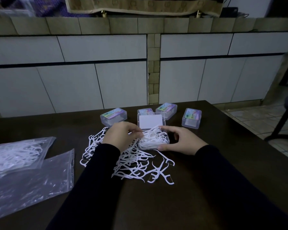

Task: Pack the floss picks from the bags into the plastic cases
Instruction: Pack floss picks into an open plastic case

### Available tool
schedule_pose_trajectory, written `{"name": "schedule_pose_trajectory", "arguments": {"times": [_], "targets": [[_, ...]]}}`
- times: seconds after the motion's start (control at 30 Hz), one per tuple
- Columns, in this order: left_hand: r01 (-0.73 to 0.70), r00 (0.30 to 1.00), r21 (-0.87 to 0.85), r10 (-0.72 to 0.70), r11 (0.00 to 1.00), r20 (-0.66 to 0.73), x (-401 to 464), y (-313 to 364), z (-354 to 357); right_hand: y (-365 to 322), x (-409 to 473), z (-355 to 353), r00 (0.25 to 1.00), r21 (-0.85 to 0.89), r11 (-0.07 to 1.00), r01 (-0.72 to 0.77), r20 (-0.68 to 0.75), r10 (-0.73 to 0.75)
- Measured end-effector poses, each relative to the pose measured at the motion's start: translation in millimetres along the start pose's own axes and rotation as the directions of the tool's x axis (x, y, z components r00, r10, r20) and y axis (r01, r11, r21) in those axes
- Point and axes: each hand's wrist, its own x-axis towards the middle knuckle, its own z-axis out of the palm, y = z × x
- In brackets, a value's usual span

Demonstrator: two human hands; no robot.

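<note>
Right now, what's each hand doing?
Left hand: fingers pinching floss picks at the open case.
Right hand: gripping the case's side.

L hand [121,135] hides part of pick pile [133,165]; bags [32,176] cut off at frame's left edge.

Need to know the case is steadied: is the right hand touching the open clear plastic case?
Touching. In the head view the right hand has its thumb against the near edge of the open clear plastic case and its fingers on the far rim.
</note>
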Motion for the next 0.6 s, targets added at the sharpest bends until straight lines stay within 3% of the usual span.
{"name": "schedule_pose_trajectory", "arguments": {"times": [0.17, 0.4, 0.6], "targets": [[-0.068, 0.994, -0.018, 0.066, 0.998, -0.084, -2.7, 2.6, -11.3, -0.2, 0.1, -0.7, 1.000, 0.001, 1.000, -0.010, 0.004, 0.010], [-0.110, 0.994, 0.108, 0.110, 0.988, 0.002, -2.9, 21.4, 5.6, 1.1, 0.7, -0.3, 1.000, 0.023, 1.000, 0.012, -0.004, -0.012], [-0.109, 0.993, 0.045, 0.110, 0.993, -0.031, -3.0, 16.9, 2.5, 1.8, 1.1, -0.3, 0.999, 0.025, 0.999, 0.032, -0.001, -0.032]]}}
